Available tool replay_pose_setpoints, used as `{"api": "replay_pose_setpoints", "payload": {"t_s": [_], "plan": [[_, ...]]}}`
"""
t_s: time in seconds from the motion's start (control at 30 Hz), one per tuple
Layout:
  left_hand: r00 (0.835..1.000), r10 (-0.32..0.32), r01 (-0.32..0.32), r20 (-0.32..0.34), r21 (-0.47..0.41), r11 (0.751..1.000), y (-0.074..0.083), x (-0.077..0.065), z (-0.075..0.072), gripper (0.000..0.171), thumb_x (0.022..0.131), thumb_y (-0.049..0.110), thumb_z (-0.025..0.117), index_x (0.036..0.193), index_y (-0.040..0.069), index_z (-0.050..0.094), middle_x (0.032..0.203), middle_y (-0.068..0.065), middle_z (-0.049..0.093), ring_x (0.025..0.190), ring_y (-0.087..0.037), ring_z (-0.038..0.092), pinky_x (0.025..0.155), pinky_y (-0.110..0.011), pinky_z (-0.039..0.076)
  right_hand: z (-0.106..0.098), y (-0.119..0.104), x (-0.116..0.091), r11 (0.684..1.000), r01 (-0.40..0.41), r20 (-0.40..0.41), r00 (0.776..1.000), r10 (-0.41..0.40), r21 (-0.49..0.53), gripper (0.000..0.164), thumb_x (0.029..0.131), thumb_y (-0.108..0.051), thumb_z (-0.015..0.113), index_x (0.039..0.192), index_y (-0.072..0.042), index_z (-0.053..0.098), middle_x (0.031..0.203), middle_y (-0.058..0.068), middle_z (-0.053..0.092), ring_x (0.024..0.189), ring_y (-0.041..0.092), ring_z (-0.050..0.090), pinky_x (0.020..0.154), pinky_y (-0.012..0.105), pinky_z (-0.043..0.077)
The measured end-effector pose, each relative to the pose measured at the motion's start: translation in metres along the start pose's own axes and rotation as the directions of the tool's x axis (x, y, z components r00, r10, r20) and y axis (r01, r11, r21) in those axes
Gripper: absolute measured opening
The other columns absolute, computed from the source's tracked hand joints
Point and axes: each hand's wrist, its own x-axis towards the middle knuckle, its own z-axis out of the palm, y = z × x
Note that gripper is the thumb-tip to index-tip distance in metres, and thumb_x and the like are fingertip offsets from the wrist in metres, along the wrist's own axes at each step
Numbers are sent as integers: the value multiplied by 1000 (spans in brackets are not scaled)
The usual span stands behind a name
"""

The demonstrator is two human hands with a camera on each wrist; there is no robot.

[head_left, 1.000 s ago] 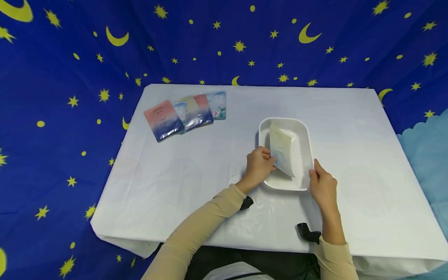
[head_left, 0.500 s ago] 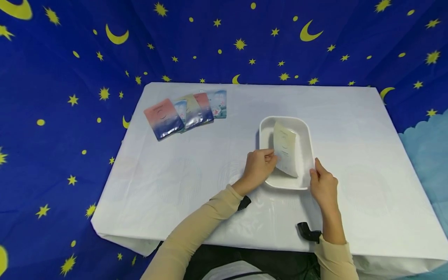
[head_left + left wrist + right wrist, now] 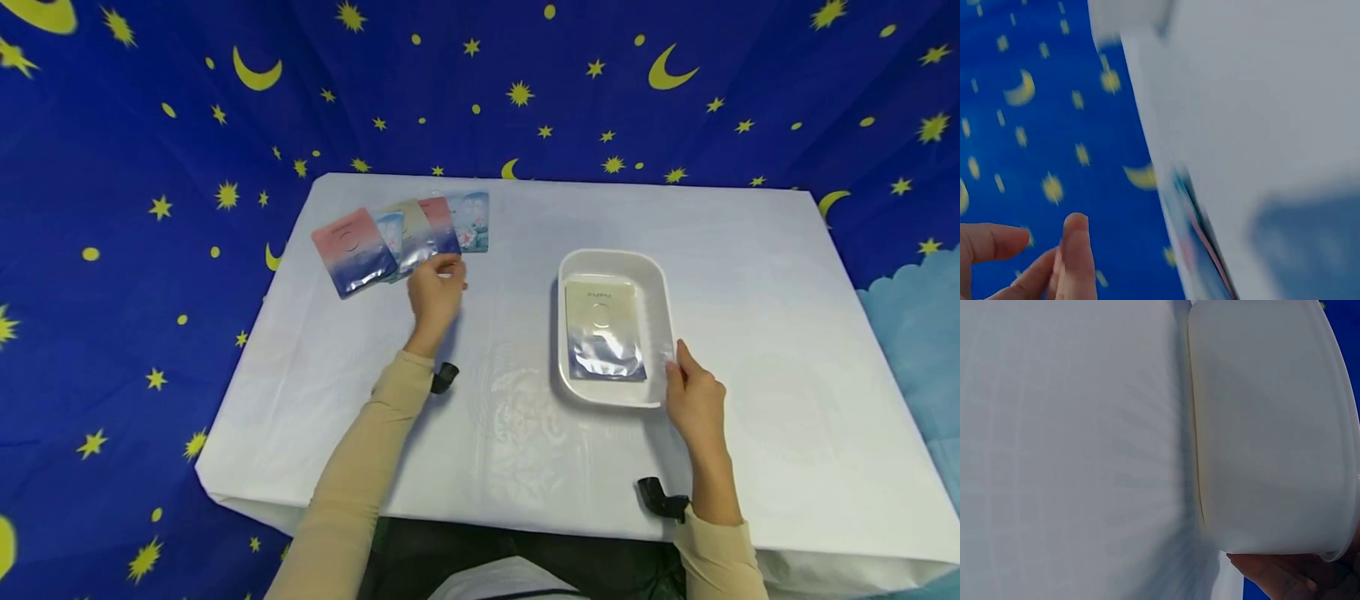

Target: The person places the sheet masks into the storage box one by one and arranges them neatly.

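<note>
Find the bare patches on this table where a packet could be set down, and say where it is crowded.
Bare cloth lies between the fanned packets and the white tray, along the near edge of the table, and right of the tray. It is crowded at the far left corner, where the left hand meets the packets, and by the tray's corner at the right hand.

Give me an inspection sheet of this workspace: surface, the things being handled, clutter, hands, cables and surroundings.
Surface: table under a white cover.
Job's things: one sachet lies flat in the white tray; fanned sachets lie at the far left.
Clutter: nothing seen.
Hands: left hand at the fanned sachets, holding nothing visible; right hand touches the tray's near right corner.
Cables: a thin dark line at the lap, unclear; black wrist mounts.
Surroundings: blue cloth with yellow stars and moons.
</note>
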Motion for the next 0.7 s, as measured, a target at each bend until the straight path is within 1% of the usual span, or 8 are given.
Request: {"api": "replay_pose_setpoints", "payload": {"t_s": [0.1, 0.2, 0.3, 0.37, 0.43, 0.53, 0.63, 0.7], "plan": [[987, -135, 143, -92, 86, 986, -24, 24, -30, 24, 81, 21, 58, 99, 10, 67, 85, -7, 69, 69, -22, 66, 67, -31, 48, 1, 0, 0, 1000, 1, 1, 1000, -1, -4, 39, 91, -15, 45, 128, -3, 46, 118, 24, 52, 107, 47, 46, 85, 58, 41], [953, -253, 283, -164, 192, 940, -49, 44, -60, 31, 80, 27, 56, 105, 11, 65, 96, -8, 67, 90, -28, 62, 79, -39, 46, 1, 1, 0, 1000, 7, -4, 1000, -7, -6, 39, 91, -15, 45, 128, -3, 46, 117, 25, 52, 106, 47, 47, 84, 58, 41], [929, -320, 364, -188, 299, 882, -72, 59, -84, 35, 80, 30, 52, 106, 8, 63, 108, -13, 62, 103, -34, 54, 85, -46, 44, 1, 2, 0, 1000, 7, -9, 1000, -7, -5, 39, 91, -14, 45, 128, -3, 45, 118, 24, 52, 106, 46, 48, 84, 57, 42], [921, -351, 389, -171, 326, 862, -84, 66, -96, 36, 79, 28, 49, 103, 3, 61, 111, -18, 59, 104, -37, 52, 86, -49, 44, 1, 2, 0, 1000, -2, -7, 1000, 2, -5, 39, 91, -14, 45, 128, -3, 45, 118, 24, 51, 106, 45, 48, 83, 57, 42], [914, -376, 406, -152, 336, 850, -96, 71, -104, 36, 78, 26, 48, 99, -1, 59, 106, -21, 59, 100, -39, 53, 85, -47, 45, 0, 2, -1, 1000, -8, -5, 1000, 8, -3, 39, 91, -14, 45, 128, -2, 44, 118, 24, 51, 106, 45, 48, 82, 57, 43], [889, -435, 457, -141, 289, 841, -108, 78, -111, 37, 76, 21, 47, 101, -4, 58, 65, -9, 64, 69, -24, 64, 67, -31, 55, 1, 3, -2, 1000, -11, 0, 1000, 11, 0, 39, 91, -14, 44, 128, -2, 44, 117, 25, 52, 106, 45, 49, 81, 57, 43], [863, -484, 506, -148, 249, 826, -114, 84, -114, 40, 76, 19, 53, 108, -6, 55, 33, 8, 46, 36, -8, 54, 41, -19, 50, 2, 2, -2, 1000, -5, 2, 1000, 5, 4, 39, 91, -14, 44, 129, -2, 44, 118, 25, 51, 106, 45, 49, 81, 56, 44], [852, -500, 523, -154, 220, 824, -115, 86, -114, 41, 75, 17, 58, 109, -6, 54, 32, 12, 40, 30, -4, 48, 36, -17, 46, 2, 2, -1, 1000, -2, 0, 1000, 2, 9, 39, 91, -14, 44, 128, -2, 44, 118, 25, 51, 106, 45, 49, 81, 56, 44]]}}
